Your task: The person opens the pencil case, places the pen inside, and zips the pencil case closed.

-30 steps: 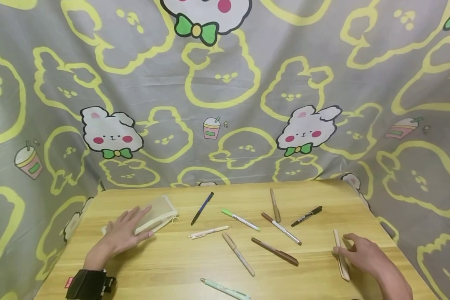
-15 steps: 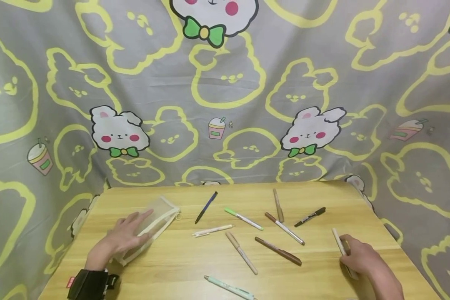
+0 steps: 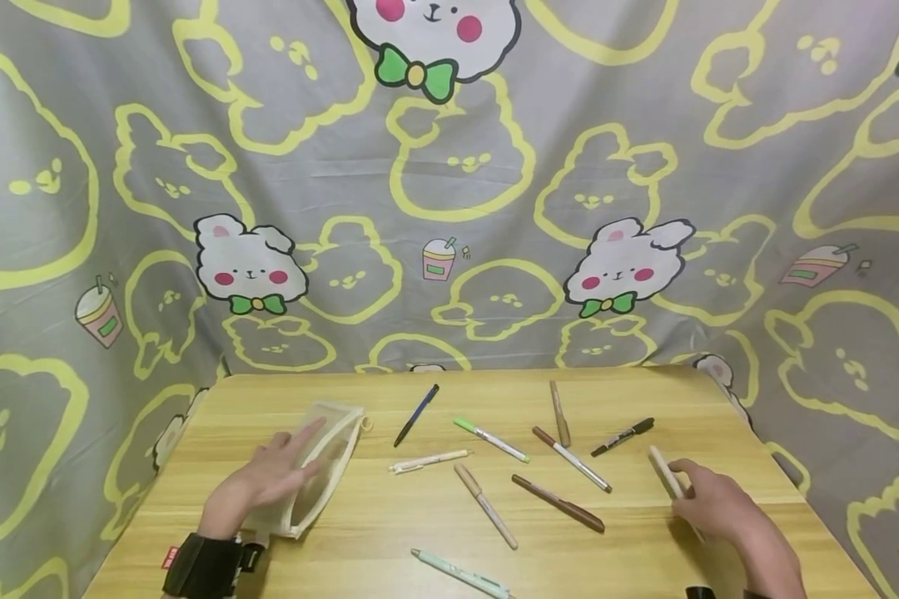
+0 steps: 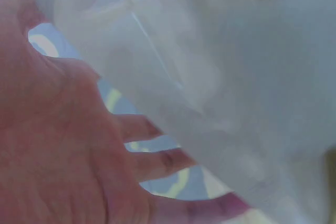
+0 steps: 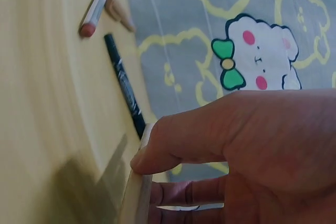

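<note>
My left hand (image 3: 258, 487) holds a translucent, cream-edged zip pouch (image 3: 320, 499) at the table's left side. Its mouth gapes toward the right, with a small ring at the far end. In the left wrist view the pouch (image 4: 173, 82) fills much of the picture, and several fingertips (image 4: 168, 162) go behind its edge. At the right, my right hand (image 3: 722, 503) pinches a pale, flat, wooden-looking strip (image 3: 664, 468) between thumb and fingers. The strip (image 5: 136, 198) stands tilted in the right wrist view; its lower part is hidden by the hand in the head view.
Several pens lie scattered mid-table, among them a blue pen (image 3: 416, 414), a green-capped pen (image 3: 492, 440), a brown pen (image 3: 558, 502), a black marker (image 3: 623, 437) and a mint pen (image 3: 460, 573). A patterned grey curtain (image 3: 345, 183) surrounds the wooden table (image 3: 389, 516).
The left hand has turned the pouch more upright and its mouth has opened wider. The right hand has taken hold of the pale strip and lifted it slightly toward the left.
</note>
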